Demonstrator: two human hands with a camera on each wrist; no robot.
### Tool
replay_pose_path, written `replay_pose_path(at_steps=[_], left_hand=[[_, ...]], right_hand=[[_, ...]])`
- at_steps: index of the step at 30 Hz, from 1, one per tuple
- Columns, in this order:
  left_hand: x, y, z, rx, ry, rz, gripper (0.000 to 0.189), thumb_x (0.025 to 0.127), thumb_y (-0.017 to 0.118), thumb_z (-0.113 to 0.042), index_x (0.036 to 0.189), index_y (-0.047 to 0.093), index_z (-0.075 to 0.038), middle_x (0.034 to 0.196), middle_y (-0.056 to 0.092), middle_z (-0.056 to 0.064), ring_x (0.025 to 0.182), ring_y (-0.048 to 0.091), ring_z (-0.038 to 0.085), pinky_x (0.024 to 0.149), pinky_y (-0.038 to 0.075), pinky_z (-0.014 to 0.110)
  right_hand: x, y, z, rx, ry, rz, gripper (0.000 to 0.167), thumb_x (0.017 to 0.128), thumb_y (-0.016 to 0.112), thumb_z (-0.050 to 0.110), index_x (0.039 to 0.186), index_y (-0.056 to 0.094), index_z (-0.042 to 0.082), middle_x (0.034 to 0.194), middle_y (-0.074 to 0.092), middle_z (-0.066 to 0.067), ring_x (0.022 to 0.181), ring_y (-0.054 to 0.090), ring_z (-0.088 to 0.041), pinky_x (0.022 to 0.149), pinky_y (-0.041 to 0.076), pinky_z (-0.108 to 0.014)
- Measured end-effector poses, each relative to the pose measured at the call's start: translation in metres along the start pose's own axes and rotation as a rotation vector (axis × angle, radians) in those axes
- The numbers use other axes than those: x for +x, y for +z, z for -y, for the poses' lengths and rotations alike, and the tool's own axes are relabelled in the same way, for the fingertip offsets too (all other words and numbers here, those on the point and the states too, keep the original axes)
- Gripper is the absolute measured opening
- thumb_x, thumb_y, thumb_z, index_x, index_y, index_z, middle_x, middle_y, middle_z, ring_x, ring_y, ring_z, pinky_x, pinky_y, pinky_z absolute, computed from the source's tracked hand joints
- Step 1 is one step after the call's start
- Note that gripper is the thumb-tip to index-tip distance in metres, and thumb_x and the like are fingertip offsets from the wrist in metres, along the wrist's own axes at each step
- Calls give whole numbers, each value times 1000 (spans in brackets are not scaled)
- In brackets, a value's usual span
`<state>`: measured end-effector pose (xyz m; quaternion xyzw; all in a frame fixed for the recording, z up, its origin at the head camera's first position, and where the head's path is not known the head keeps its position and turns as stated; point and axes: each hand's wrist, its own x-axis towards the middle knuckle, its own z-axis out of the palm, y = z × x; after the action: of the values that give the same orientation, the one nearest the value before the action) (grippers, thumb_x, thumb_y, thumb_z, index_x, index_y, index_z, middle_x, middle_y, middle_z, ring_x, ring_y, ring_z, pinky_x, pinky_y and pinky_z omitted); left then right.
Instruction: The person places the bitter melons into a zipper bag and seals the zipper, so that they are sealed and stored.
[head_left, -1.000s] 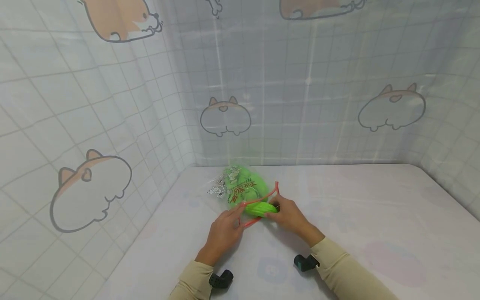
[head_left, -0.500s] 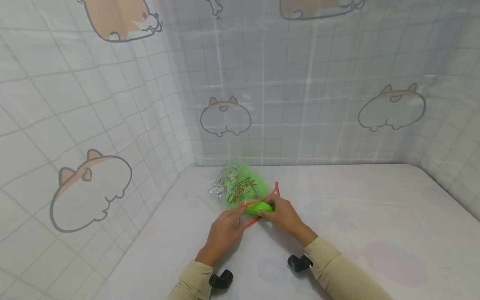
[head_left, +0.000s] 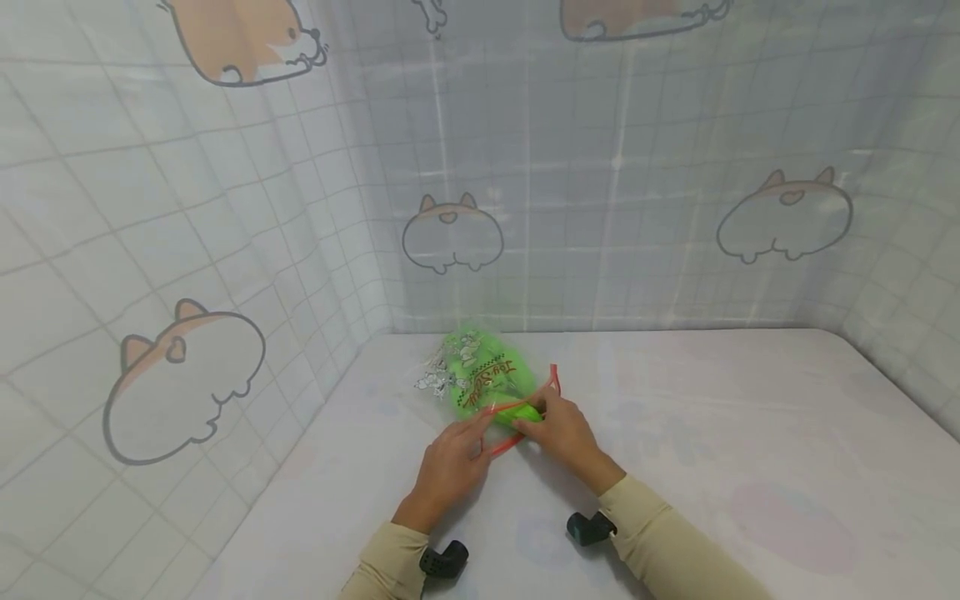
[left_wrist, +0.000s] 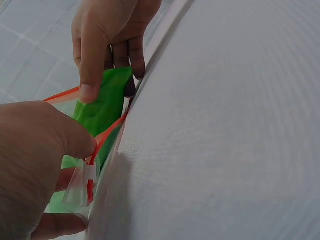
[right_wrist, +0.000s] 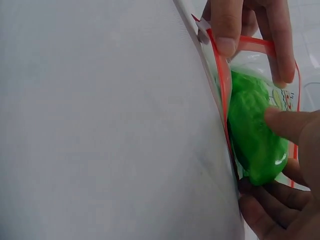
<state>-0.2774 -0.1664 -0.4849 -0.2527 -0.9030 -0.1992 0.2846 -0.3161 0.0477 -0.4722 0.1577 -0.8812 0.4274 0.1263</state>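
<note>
A clear zip bag (head_left: 495, 371) with a red-orange zip edge, red lettering and cartoon figures lies on the table, bright green stuff showing through it. Its mouth gapes towards me. My left hand (head_left: 448, 462) holds the left end of that mouth, thumb on the zip strip (right_wrist: 221, 75) in the right wrist view. A white slider (left_wrist: 90, 172) shows beside this hand in the left wrist view. Between the thumb and fingers of my right hand (head_left: 566, 433) is a soft, glossy green bundle (right_wrist: 255, 127), partly inside the mouth. Its far end is hidden in the bag.
The white-covered table (head_left: 712, 433) stretches away to the right of the bag. Behind and on the left rise curtain-like walls (head_left: 615, 250) with a grid and dog drawings. Each sleeve cuff carries a small black device (head_left: 444, 560).
My right hand has moved left with the green bundle, which has slid deeper into the bag's mouth. The left hand has stayed nearly still at the zip edge.
</note>
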Motion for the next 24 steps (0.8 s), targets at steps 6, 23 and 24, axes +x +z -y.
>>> replay_pose_path(at_steps=[6,23,24], left_hand=[[0,0,-2,3,-8,-8,58,79,78,-6,135,64,-10,136,62,7,115,63,33,85,54,51],[0,-2,-2,33,-14,-4,54,80,78,-8,133,66,-12,136,63,4,108,66,29,77,55,48],[0,-2,-2,35,-16,-1,53,81,78,-9,133,66,-12,136,63,4,108,65,29,78,55,48]], right_hand=[[-7,-9,-4,23,1,24,37,82,84,21,109,64,4,101,70,-7,90,67,-20,74,55,-35],[-28,-28,0,54,-213,92,24,86,71,0,110,70,0,110,71,-10,104,67,-28,81,57,-41],[-28,-28,1,59,-214,103,25,86,71,1,111,69,0,111,71,-11,106,67,-28,82,57,-41]])
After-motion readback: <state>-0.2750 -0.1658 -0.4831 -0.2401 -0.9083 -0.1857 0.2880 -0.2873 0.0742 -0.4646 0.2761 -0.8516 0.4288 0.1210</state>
